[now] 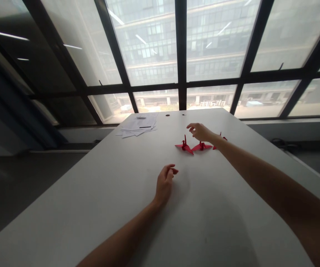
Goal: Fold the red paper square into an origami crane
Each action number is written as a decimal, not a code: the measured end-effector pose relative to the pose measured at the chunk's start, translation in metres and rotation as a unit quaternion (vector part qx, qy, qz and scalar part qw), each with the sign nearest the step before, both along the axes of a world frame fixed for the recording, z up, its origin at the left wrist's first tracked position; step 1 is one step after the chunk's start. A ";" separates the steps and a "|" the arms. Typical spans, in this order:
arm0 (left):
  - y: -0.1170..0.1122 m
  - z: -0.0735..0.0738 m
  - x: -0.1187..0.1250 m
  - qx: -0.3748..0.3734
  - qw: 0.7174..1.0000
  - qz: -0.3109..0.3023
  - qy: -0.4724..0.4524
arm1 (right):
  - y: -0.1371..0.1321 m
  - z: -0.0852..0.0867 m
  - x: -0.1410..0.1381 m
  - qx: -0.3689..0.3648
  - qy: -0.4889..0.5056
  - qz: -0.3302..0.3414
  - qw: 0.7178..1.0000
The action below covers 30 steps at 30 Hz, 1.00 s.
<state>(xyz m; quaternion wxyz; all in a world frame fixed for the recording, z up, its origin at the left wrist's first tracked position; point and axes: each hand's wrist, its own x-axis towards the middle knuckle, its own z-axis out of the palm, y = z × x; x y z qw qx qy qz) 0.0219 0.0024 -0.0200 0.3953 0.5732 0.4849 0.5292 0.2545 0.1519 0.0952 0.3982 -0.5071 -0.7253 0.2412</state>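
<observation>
Three red paper cranes stand in a row on the white table (93, 193): one on the left (184, 145), one in the middle (201, 147), and a third (222, 138) mostly hidden behind my right wrist. My right hand (200, 131) hovers just above and behind them, fingers loosely apart and holding nothing. My left hand (165, 183) rests on the table nearer to me, apart from the cranes. Its fingers are curled into a pinch with a small reddish tip showing at the fingertips; I cannot make out what that is.
A loose stack of white papers (139, 126) lies at the table's far left corner. Two small dark spots (167, 115) sit near the far edge. Behind the table is a large window wall with dark frames. Floor drops away on both sides.
</observation>
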 end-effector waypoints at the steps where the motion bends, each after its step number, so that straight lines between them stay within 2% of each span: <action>1: 0.001 0.000 0.000 0.011 1.000 -0.006 0.028 | -0.012 0.004 0.006 0.023 0.001 -0.019 1.000; 3: 0.002 0.001 -0.002 0.054 0.991 -0.023 0.117 | -0.043 0.001 0.019 0.061 0.000 -0.065 0.996; 4: 0.002 0.001 -0.003 0.079 0.980 -0.036 0.180 | -0.061 -0.006 0.024 0.080 -0.003 -0.093 0.992; 6: 0.000 0.002 -0.006 0.114 0.942 -0.060 0.308 | -0.101 -0.031 0.031 0.138 -0.052 -0.151 0.977; 7: -0.002 0.002 -0.006 0.122 0.921 -0.071 0.363 | -0.120 -0.048 0.033 0.147 -0.090 -0.148 0.974; 10: -0.008 -0.001 -0.006 0.130 0.869 -0.090 0.468 | -0.171 -0.099 0.029 0.105 -0.208 -0.111 0.966; 13: -0.011 -0.005 -0.004 0.133 0.827 -0.118 0.533 | -0.196 -0.131 0.021 0.036 -0.288 -0.089 0.953; 15: -0.012 -0.007 -0.003 0.124 0.804 -0.141 0.563 | -0.201 -0.137 0.017 -0.006 -0.328 -0.069 0.942; 18: -0.011 -0.007 -0.004 0.108 0.787 -0.151 0.588 | -0.199 -0.134 0.016 -0.043 -0.360 -0.043 0.931; 30: -0.014 -0.005 -0.003 0.102 0.784 -0.152 0.593 | -0.199 -0.134 0.015 -0.057 -0.378 -0.047 0.923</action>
